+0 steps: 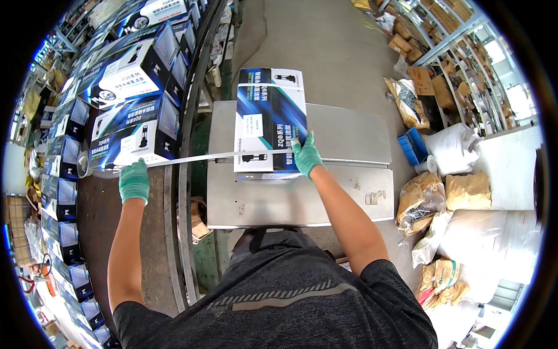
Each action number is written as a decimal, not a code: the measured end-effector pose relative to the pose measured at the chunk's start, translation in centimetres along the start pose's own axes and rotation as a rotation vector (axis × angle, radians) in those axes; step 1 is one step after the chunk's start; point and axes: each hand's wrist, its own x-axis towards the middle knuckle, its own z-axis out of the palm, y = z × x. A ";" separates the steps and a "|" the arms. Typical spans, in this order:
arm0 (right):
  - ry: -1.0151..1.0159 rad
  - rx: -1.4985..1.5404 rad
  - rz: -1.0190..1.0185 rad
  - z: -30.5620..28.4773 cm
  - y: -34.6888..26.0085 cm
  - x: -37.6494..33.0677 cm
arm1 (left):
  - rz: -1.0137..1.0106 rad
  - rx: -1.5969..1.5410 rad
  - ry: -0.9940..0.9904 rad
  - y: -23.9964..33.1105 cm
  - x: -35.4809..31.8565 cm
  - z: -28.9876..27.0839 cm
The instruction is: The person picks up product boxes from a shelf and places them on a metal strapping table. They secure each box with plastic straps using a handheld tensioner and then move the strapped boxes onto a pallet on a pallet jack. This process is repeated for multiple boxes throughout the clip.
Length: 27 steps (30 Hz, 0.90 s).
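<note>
A tall printed carton (pixel 254 125) in blue, white and black rests on a metal-topped table in front of me. Across its near part runs a white packing strap (pixel 200 157), stretched between my two hands. My left hand (pixel 134 181), in a green glove, is closed on the strap at the left, beside the stacked cartons. The strap's other end reaches the gloved fingers of my right hand (pixel 306 156), which press at the carton's right edge. A second white band crosses the carton near its far end. Left of my left hand, the strap curls into a loop.
Stacked cartons (pixel 136 131) of the same print fill the left side, beyond a dark metal rail (pixel 185 174). The steel tabletop (pixel 343 192) has a slot across its middle. To the right stand a blue bin (pixel 412 152), white sacks (pixel 453 148) and shelving with brown boxes.
</note>
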 end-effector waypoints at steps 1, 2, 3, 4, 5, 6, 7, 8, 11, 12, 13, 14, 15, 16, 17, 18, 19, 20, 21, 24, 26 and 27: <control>0.049 -0.066 0.053 -0.7 -2.7 -2.3 | -0.124 0.011 -0.093 -0.8 -1.5 -0.3; 0.050 -0.067 0.053 -0.2 -3.3 -2.7 | -0.195 -0.028 -0.194 -2.4 -2.4 0.4; 0.066 -0.068 0.052 -0.4 -3.5 -2.8 | -0.249 -0.050 -0.206 -3.3 -2.9 0.4; 0.081 -0.069 0.052 -0.4 -3.4 -2.8 | -0.302 -0.071 -0.217 -3.9 -3.4 0.3; 0.123 -0.090 0.022 0.1 -2.7 -2.5 | -0.370 -0.075 -0.322 -3.9 -3.6 0.3; 0.113 -0.102 0.044 0.0 -2.7 -2.5 | -0.382 -0.151 -0.361 -3.0 -3.3 -1.2; 0.098 -0.114 0.063 -0.2 -2.7 -2.6 | -0.399 -0.224 -0.403 -1.8 -2.9 -3.1; 0.092 -0.124 0.080 -0.4 -2.8 -2.5 | -0.414 -0.299 -0.435 -0.7 -2.1 -4.2; 0.110 -0.116 0.061 -0.1 -2.8 -2.6 | -0.657 -1.393 -0.325 3.8 -0.6 -2.0; 0.101 -0.111 0.069 -0.2 -3.1 -2.5 | -0.776 -1.839 -0.223 6.5 0.6 -2.2; 0.110 -0.123 0.075 -0.1 -3.2 -2.6 | -0.794 -2.088 -0.267 8.3 1.6 -2.1; 0.111 -0.123 0.084 -0.2 -3.2 -2.7 | -0.801 -2.343 -0.317 10.3 2.7 -1.8; 0.109 -0.122 0.085 -0.3 -3.4 -2.7 | -0.855 -2.335 -0.288 12.6 3.7 -0.9; 0.107 -0.121 0.085 -0.2 -3.8 -2.7 | -0.909 -2.326 -0.257 14.5 4.5 0.4; 0.107 -0.119 0.088 -0.2 -3.9 -2.8 | -0.954 -2.396 -0.258 15.9 5.2 1.8; 0.105 -0.119 0.091 -0.2 -4.0 -3.0 | -1.003 -2.465 -0.260 17.1 5.5 3.2; 0.107 -0.118 0.093 -0.2 -4.1 -3.0 | -1.073 -2.471 -0.225 18.2 5.9 4.3; 0.108 -0.118 0.094 -0.2 -4.1 -2.9 | -1.122 -2.454 -0.197 18.8 6.2 5.5; 0.133 -0.123 0.086 0.0 -3.8 -2.8 | -1.169 -2.434 -0.177 19.3 6.4 6.6; 0.129 -0.149 0.098 0.3 -3.4 -2.5 | -1.230 -2.259 -0.144 19.8 6.5 9.3; 0.128 -0.148 0.115 0.2 -3.4 -2.6 | -1.216 -2.134 -0.128 19.6 6.3 10.4; 0.127 -0.144 0.121 0.3 -3.5 -2.6 | -1.234 -2.145 -0.086 19.3 6.4 10.8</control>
